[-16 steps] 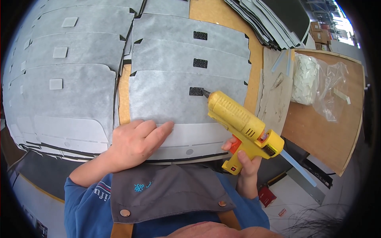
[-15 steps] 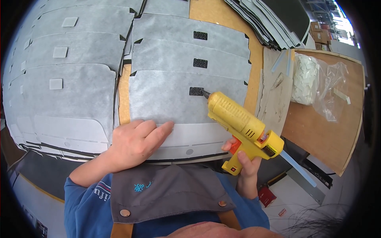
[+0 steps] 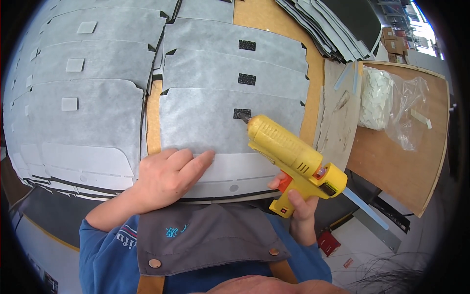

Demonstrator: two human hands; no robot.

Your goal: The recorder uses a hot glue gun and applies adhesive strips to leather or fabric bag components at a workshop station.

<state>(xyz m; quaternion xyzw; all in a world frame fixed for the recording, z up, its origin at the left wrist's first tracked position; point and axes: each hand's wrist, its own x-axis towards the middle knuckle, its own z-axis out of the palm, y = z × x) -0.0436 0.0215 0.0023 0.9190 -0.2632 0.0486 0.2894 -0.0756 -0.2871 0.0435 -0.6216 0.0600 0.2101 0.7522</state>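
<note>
The right hand point(image 3: 304, 208) is grasping the yellow hot glue gun point(image 3: 284, 142) by its handle, with a finger lying at the orange trigger point(image 3: 285, 183); whether it is squeezing, I cannot tell. Ahead and left of these fingers, the nozzle point(image 3: 246, 119) is pointing at the black rectangle point(image 3: 239, 113) on the nearest grey-white sheet point(image 3: 200, 127), seemingly touching it. The left hand point(image 3: 169, 171) is resting on this same sheet, its fingers loosely bent and gripping nothing that I can see.

Farther beyond the left fingers, two more black rectangles point(image 3: 246, 79) are showing uncovered. Left of these fingers, the neighbouring sheets point(image 3: 107, 117) are already carrying white patches point(image 3: 69, 104). Therefore, in my judgement, that column is looking more complete, while all three black rectangles are lacking such patches.
</note>
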